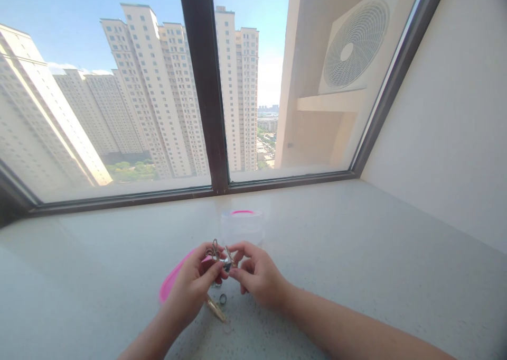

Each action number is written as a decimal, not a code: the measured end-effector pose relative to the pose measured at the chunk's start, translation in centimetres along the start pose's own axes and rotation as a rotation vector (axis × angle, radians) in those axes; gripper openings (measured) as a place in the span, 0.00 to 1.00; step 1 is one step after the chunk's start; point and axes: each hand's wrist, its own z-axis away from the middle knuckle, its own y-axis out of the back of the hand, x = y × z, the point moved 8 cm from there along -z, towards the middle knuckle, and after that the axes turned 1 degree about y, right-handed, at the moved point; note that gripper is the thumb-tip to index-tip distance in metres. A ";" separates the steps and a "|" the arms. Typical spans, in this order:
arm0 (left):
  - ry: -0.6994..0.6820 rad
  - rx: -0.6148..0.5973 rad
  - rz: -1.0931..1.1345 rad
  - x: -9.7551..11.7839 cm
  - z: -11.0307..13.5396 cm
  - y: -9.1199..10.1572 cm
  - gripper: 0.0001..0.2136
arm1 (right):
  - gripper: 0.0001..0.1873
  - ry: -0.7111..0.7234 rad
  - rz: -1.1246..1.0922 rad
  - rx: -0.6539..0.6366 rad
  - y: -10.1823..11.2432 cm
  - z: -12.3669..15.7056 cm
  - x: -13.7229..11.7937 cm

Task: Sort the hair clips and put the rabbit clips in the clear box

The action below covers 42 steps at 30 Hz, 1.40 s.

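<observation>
My left hand (194,283) is closed around a bunch of small metal rings and loops (214,250), which looks like key-ring hardware. My right hand (257,275) meets it from the right, thumb and fingers pinching a slim shiny metal piece (228,255) at the side of the bunch. I cannot tell whether the two are joined. Below the hands are a gold-coloured, tapered metal piece (216,310) and a small dark ring (223,298). A pink lid-like oval (170,283) lies partly hidden behind my left hand.
Just beyond my hands stands a clear plastic container (242,228) with a pink edge showing. All this is on a pale speckled sill (99,275) below a dark-framed window (204,85). A white wall (447,111) bounds the right side.
</observation>
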 end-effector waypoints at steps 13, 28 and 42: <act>0.036 0.003 0.023 -0.8 0.0 0.2 0.13 | 0.15 -0.059 -0.117 0.022 0.2 -0.2 0.4; 0.009 0.002 -0.048 -0.6 -0.1 0.1 0.09 | 0.23 -0.074 -0.085 -0.054 -0.2 0.0 0.2; -0.128 0.114 -0.379 0.8 0.3 0.4 0.07 | 0.21 -0.039 -0.039 -0.065 -0.4 0.3 -0.8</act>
